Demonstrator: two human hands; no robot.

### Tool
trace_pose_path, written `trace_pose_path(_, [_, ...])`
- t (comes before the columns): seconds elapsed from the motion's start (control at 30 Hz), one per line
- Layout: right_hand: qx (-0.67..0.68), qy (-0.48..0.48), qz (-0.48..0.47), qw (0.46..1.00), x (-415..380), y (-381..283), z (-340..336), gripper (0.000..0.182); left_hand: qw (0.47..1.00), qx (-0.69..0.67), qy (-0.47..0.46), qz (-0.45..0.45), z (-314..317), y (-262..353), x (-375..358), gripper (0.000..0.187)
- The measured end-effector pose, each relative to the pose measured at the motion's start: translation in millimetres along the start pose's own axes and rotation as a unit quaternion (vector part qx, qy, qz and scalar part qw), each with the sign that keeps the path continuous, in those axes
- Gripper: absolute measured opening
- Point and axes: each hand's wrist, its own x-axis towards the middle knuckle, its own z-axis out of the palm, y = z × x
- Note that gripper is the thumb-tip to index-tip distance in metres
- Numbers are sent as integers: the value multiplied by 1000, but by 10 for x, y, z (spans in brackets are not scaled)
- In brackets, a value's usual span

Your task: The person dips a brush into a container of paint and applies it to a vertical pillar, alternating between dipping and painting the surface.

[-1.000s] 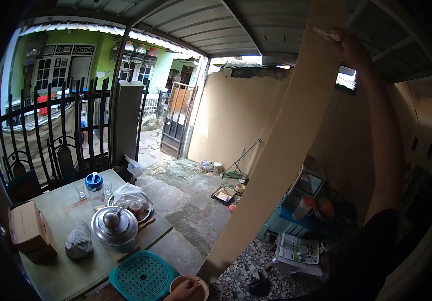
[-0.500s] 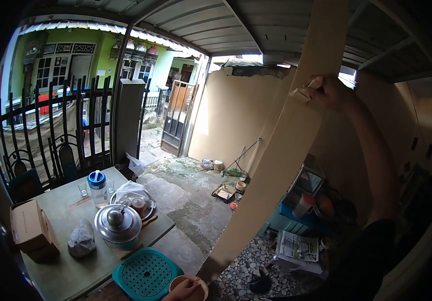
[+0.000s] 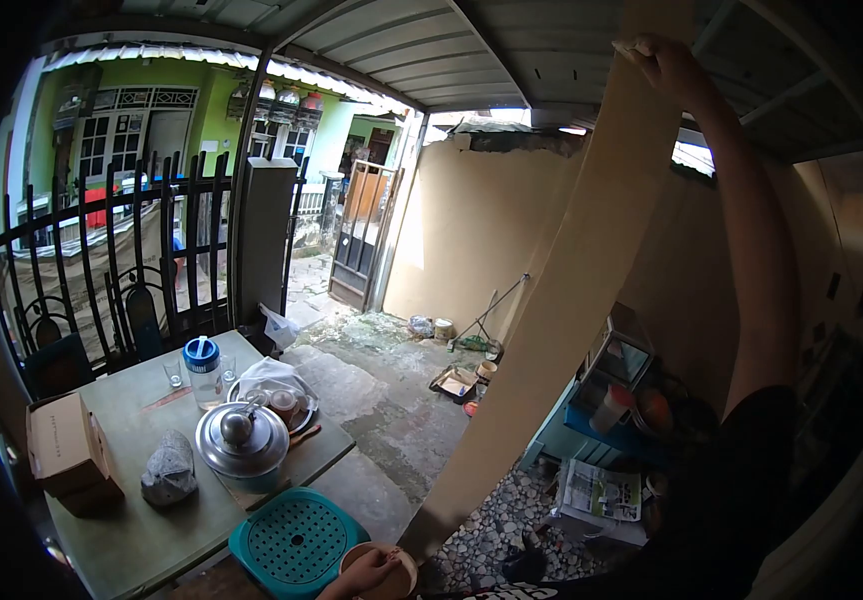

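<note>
High up on the tall beige pillar, my right hand is closed on a small pale crumpled piece, held against the pillar's upper part. I cannot tell whether that piece is paper or cloth. Low at the bottom of the view, my left hand is closed on the rim of a round tan tub. Right beside the tub is a teal plastic stool with holes in its top.
Left of the stool, a table bears a cardboard box, a lidded pot, a jug and a wrapped bundle. A paint tray lies on the floor. A teal cabinet stands behind the pillar.
My right hand has moved up along the pillar, with the arm stretched higher. My left hand stays at the tub, and the view has shifted slightly.
</note>
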Motion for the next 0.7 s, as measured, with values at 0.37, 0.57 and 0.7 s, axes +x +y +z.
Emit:
trace_pose_path(0.37, [58, -210, 58, 974, -764, -1207, 122, 15, 999, -33, 10, -1, -106, 349, -109, 39])
trace_pose_path(0.57, [78, -220, 154, 960, -859, -1001, 34, 25, 1000, 26, 9, 11, -33, 223, -67, 43])
trace_pose_path(0.7, [39, -145, 112, 982, -777, -452, 36, 27, 999, 19, -19, -43, -59, 330, -64, 45])
